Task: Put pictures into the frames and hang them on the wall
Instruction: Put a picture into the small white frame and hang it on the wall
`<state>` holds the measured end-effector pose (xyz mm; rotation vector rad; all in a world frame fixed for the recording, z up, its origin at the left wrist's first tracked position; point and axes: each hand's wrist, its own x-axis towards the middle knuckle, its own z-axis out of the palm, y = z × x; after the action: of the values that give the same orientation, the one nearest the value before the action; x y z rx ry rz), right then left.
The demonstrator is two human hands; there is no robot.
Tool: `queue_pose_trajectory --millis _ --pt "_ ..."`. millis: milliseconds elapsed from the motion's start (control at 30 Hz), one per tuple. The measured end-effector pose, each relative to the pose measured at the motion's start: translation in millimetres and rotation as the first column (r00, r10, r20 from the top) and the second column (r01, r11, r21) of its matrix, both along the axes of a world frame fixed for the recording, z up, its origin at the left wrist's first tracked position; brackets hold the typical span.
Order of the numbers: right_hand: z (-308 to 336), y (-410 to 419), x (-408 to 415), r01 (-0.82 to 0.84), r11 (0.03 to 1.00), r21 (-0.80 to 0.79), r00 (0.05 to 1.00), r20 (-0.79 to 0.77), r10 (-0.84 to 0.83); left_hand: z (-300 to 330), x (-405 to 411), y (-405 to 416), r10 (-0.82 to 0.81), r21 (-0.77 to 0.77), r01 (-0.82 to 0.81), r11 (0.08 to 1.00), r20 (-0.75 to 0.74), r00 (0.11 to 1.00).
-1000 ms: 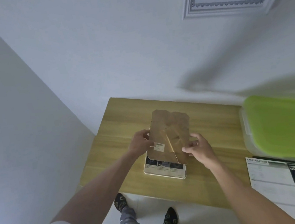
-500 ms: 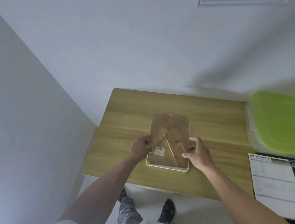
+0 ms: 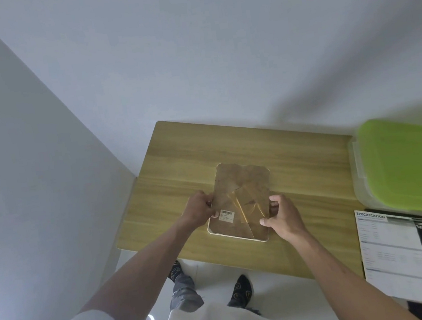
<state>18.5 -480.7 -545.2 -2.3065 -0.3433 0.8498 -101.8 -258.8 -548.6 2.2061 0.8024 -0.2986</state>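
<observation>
Left hand (image 3: 199, 210) grips backing board (image 3: 241, 201) | right hand (image 3: 282, 216) grips opposite edge | picture hidden

A single wide-angle view, worn on the person's head, looks forward and steeply down. It takes in the wooden table (image 3: 232, 146) set into a corner of white walls, the person's forearms reaching in from the bottom edge, and the floor and socked feet (image 3: 240, 288) below. The table sits at arm's length. Straight lines bow toward the edges.
</observation>
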Motion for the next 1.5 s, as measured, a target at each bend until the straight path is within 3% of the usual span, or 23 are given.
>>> queue_pose_trajectory --millis 300,467,600,700,800,900,1233,1500 --pt "-5 -1 -4 -0.177 0.979 -0.099 0.971 0.145 0.190 2 -3 2 -0.062 -0.001 0.062 0.998 0.005 0.998" --pt "2 6 -1 -0.245 0.948 -0.204 0.940 0.189 0.283 3 4 4 -0.196 0.083 0.208 0.975 -0.127 0.972" --pt "12 19 15 -0.416 0.825 -0.382 0.832 0.208 0.515 11 23 -1 -0.322 0.202 0.354 0.913 -0.176 0.930" --pt "13 33 33 -0.573 0.666 -0.478 0.685 0.167 0.709 15 43 4 -0.478 0.355 0.559 0.749 -0.295 0.827" --pt "10 47 47 -0.645 0.541 -0.539 0.593 0.092 0.800 13 63 14 -0.546 0.322 0.667 0.672 -0.393 0.739" --pt "5 58 54 -0.673 0.489 -0.554 0.562 0.046 0.826 11 73 16 -0.568 0.282 0.705 0.650 -0.436 0.698" --pt "-2 54 66 -0.732 0.539 -0.417 0.598 -0.013 0.802 7 75 25 -0.583 0.173 0.695 0.697 -0.428 0.691" --pt "0 50 63 -0.708 0.567 -0.420 0.615 0.027 0.788 18 68 16 -0.515 0.233 0.648 0.725 -0.441 0.735"
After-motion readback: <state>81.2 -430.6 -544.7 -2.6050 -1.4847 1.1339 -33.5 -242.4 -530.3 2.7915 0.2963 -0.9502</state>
